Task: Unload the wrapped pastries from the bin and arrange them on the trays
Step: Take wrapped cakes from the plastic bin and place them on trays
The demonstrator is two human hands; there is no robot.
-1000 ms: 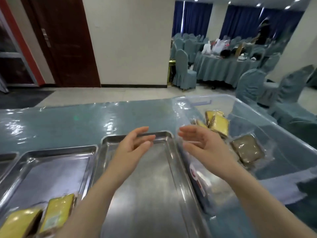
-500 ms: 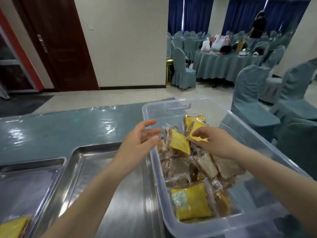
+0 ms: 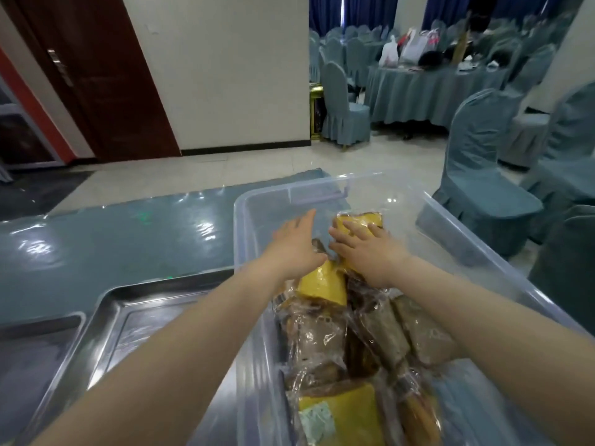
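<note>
A clear plastic bin (image 3: 244, 239) stands on the table's right side, holding several wrapped pastries, some yellow, some brown. Both my hands are inside it at the far end. My right hand (image 3: 367, 249) lies flat, fingers spread, on a yellow wrapped pastry (image 3: 360, 222) at the back of the pile. My left hand (image 3: 296, 243) reaches beside it with straight fingers and holds nothing. Another yellow pastry (image 3: 322, 281) lies just below my left wrist. A steel tray (image 3: 135, 320) sits left of the bin, bare where it shows.
A second steel tray (image 3: 35, 342) lies further left. The table (image 3: 112, 239) has a shiny blue-grey cover. Covered chairs (image 3: 483, 175) stand close on the right, and a dressed round table (image 3: 428, 88) stands in the hall behind.
Both hands have gone deeper into the bin. My right hand, which was touching the yellow pastry's edge, now lies flat on it; my left hand has crossed the bin's rim.
</note>
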